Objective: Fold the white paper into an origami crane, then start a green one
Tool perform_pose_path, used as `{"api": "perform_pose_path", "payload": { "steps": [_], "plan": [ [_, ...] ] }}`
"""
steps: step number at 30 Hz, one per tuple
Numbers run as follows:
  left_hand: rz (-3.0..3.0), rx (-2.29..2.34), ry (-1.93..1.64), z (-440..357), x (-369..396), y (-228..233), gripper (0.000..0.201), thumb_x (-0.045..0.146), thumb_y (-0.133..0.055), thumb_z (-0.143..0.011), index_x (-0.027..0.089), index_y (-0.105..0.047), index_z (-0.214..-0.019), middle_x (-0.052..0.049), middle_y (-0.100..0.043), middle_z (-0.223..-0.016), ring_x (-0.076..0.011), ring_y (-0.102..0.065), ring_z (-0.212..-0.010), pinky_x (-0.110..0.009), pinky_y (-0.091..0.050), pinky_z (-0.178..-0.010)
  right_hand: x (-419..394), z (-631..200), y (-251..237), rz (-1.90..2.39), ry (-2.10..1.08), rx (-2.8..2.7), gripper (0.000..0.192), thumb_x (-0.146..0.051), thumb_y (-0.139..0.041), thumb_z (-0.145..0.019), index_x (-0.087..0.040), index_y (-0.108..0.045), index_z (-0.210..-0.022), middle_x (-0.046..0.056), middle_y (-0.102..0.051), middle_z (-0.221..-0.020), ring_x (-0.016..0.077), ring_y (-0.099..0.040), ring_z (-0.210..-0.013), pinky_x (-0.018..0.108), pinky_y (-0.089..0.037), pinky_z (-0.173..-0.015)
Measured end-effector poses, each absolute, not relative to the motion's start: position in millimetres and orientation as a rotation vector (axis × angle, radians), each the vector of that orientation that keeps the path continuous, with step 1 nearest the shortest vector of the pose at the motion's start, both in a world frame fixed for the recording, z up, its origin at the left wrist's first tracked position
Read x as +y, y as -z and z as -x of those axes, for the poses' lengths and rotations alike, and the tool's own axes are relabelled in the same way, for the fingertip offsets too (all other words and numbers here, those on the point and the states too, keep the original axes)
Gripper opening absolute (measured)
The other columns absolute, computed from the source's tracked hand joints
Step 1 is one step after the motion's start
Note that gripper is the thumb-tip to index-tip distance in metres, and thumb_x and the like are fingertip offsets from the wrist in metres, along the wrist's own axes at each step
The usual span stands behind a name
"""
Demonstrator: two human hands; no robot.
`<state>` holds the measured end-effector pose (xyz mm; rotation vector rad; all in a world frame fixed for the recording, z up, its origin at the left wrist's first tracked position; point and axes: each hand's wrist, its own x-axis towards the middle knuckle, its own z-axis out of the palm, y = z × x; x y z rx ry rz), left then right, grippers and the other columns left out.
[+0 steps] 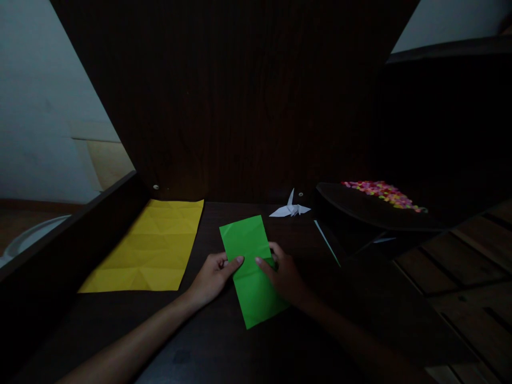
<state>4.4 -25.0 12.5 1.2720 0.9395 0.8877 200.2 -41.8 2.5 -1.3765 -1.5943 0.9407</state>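
Both hands' grip is flat and pressing rather than clasping: the left hand [212, 277] pins the left edge of a folded rectangular sheet of green paper [251, 269], while the right hand [285, 274] rests its fingers on the right edge, mid-tabletop [224, 341] toward the near edge. A crease appears to be in hand; sharpening it calls for even pressure. A creased yellow paper sheet [150, 248] lies toward the left edge, a small white paper crane [290, 209] at the far edge.

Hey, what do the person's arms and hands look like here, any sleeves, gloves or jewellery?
Both forearms are bare, with no sleeves in view. The left hand and right hand wear no gloves. No rings, watch or bracelets show, though the dim light could hide small items.
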Motion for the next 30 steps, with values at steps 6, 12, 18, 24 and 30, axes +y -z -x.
{"api": "perform_pose_path", "payload": {
  "steps": [6, 12, 18, 24, 30],
  "plan": [
    [-1.261, 0.913, -0.828, -3, -28, -16, 0.033, 0.048, -0.073, -0.073, 0.015, -0.075, -0.070, -0.005, -0.074, -0.072, -0.0220, -0.066, -0.068, -0.030, -0.051, -0.068, -42, -202, -7, 1.361, -0.993, -1.632, 0.023, -0.041, -0.055, -0.088, -0.022, -0.054, -0.102, 0.001, -0.068, -0.083, 0.0187, -0.064, -0.073, 0.026, -0.048, -0.063],
    [-1.057, 0.937, -0.997, -6, -32, -18, 0.040, 0.035, -0.083, -0.065, 0.016, -0.072, -0.098, -0.010, -0.075, -0.097, -0.0282, -0.069, -0.090, -0.036, -0.054, -0.081, -45, -200, -8, 1.288, -1.181, -1.647, 0.025, -0.042, -0.057, -0.086, -0.021, -0.055, -0.099, 0.001, -0.067, -0.083, 0.0183, -0.064, -0.074, 0.026, -0.048, -0.063],
    [-0.931, 0.947, -1.116, -5, -30, -17, 0.053, 0.037, -0.084, -0.066, 0.013, -0.067, -0.110, -0.013, -0.073, -0.107, -0.0315, -0.067, -0.102, -0.041, -0.051, -0.093, -41, -206, -10, 1.185, -1.487, -1.474, 0.038, -0.042, -0.073, -0.073, -0.021, -0.060, -0.101, 0.001, -0.071, -0.084, 0.0200, -0.068, -0.074, 0.028, -0.051, -0.063],
    [-0.659, 0.879, -1.270, -5, -21, -17, 0.057, 0.030, -0.083, -0.067, 0.014, -0.063, -0.117, -0.013, -0.069, -0.118, -0.0309, -0.065, -0.108, -0.039, -0.053, -0.093, -32, -211, -9, 1.189, -1.432, -1.327, 0.032, -0.040, -0.081, -0.064, -0.018, -0.069, -0.082, 0.000, -0.071, -0.076, 0.0188, -0.066, -0.068, 0.029, -0.050, -0.064],
    [-0.697, 0.904, -1.233, 10, -11, -29, 0.034, 0.026, -0.080, -0.066, 0.013, -0.069, -0.096, -0.008, -0.074, -0.097, -0.0241, -0.071, -0.081, -0.031, -0.059, -0.062, -21, -220, -2, 1.210, -1.279, -0.936, 0.036, -0.041, -0.087, -0.054, -0.019, -0.066, -0.073, -0.001, -0.067, -0.066, 0.0176, -0.062, -0.059, 0.029, -0.049, -0.058]
  ]
}}
